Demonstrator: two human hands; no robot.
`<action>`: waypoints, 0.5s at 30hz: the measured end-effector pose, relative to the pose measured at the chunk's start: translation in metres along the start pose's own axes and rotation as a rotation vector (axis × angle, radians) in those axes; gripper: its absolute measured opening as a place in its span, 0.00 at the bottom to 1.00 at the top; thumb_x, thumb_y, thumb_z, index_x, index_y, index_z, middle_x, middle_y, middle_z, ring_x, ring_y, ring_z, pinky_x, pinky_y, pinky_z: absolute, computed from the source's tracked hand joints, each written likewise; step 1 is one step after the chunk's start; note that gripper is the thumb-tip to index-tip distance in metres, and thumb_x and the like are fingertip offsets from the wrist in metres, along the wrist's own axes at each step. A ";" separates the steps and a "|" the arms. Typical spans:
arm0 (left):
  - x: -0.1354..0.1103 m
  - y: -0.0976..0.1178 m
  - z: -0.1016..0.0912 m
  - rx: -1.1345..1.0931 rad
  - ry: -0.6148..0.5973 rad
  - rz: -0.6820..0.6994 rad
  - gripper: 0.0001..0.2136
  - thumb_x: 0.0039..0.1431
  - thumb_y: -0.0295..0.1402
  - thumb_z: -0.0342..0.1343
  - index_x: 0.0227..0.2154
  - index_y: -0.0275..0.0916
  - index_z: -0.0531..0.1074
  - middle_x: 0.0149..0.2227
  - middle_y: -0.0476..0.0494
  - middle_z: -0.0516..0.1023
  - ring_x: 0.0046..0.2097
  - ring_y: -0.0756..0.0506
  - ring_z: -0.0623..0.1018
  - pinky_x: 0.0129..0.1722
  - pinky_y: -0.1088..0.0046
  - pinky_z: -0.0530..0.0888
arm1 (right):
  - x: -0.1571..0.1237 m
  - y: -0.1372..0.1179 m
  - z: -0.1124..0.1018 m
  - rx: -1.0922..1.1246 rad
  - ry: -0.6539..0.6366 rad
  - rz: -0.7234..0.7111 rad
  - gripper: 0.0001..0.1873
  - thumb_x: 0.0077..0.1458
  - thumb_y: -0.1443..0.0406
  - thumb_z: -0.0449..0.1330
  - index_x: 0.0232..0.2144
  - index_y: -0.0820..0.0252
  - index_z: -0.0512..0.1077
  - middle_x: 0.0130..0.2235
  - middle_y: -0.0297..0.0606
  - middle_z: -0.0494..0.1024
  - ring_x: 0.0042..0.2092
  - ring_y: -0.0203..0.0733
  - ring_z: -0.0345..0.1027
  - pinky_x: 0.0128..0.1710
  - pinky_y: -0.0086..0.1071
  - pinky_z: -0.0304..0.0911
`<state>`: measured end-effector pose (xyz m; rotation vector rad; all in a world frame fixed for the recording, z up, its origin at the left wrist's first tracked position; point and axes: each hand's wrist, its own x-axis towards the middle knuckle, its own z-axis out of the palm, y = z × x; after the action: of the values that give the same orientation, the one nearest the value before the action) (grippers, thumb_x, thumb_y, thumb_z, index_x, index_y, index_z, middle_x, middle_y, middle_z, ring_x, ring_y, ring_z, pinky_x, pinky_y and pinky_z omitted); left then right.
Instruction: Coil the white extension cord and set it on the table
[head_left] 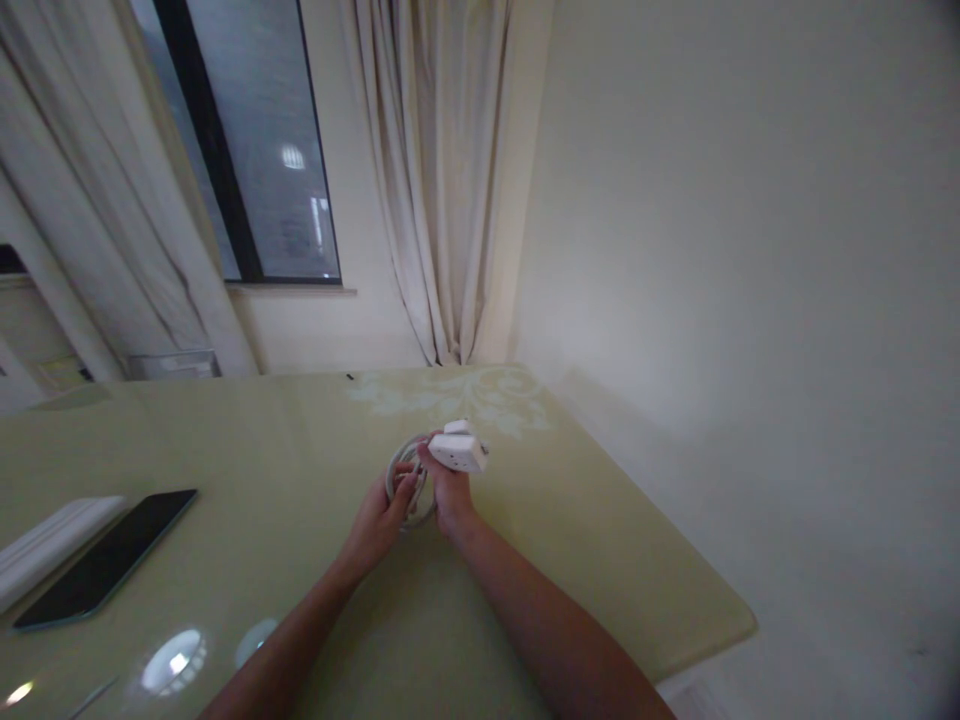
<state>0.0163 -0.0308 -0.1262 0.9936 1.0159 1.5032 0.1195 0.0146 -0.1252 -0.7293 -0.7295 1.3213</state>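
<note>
Above the table, a white extension cord is held in both hands, its grey-white cable [392, 478] wound into a loose coil. My left hand [381, 517] is closed around the left side of the coil, thumb lying over the strands. My right hand [453, 497] grips the cord's white socket block [461, 456], with the thumb at its left end. A smaller white piece [457, 427], perhaps the plug, sits just behind the block. The fingers under the block are mostly hidden.
The pale green glossy table [600, 560] meets a bare wall [735, 300] on the right. At left lie a black flat device [109, 560] and a long white object [56, 540]. Curtains [442, 180] hang behind, beside a dark-framed window [262, 140].
</note>
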 end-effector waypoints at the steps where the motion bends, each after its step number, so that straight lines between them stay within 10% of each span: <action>1: 0.001 -0.001 -0.002 0.054 -0.014 0.026 0.14 0.54 0.44 0.73 0.32 0.40 0.77 0.22 0.52 0.68 0.24 0.49 0.66 0.22 0.76 0.61 | 0.001 -0.001 0.000 0.020 0.019 0.006 0.28 0.35 0.53 0.80 0.37 0.55 0.76 0.38 0.34 0.83 0.40 0.44 0.75 0.42 0.37 0.72; 15: 0.038 0.051 -0.075 -0.380 0.436 0.182 0.18 0.66 0.44 0.65 0.30 0.40 0.64 0.16 0.63 0.52 0.18 0.55 0.50 0.17 0.80 0.54 | 0.068 -0.050 -0.059 0.118 0.366 -0.137 0.21 0.42 0.53 0.77 0.27 0.59 0.74 0.20 0.24 0.70 0.23 0.29 0.55 0.23 0.26 0.52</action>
<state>-0.0748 -0.0070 -0.0974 0.5066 0.8998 2.0302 0.2025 0.0739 -0.1154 -0.7842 -0.3969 1.0583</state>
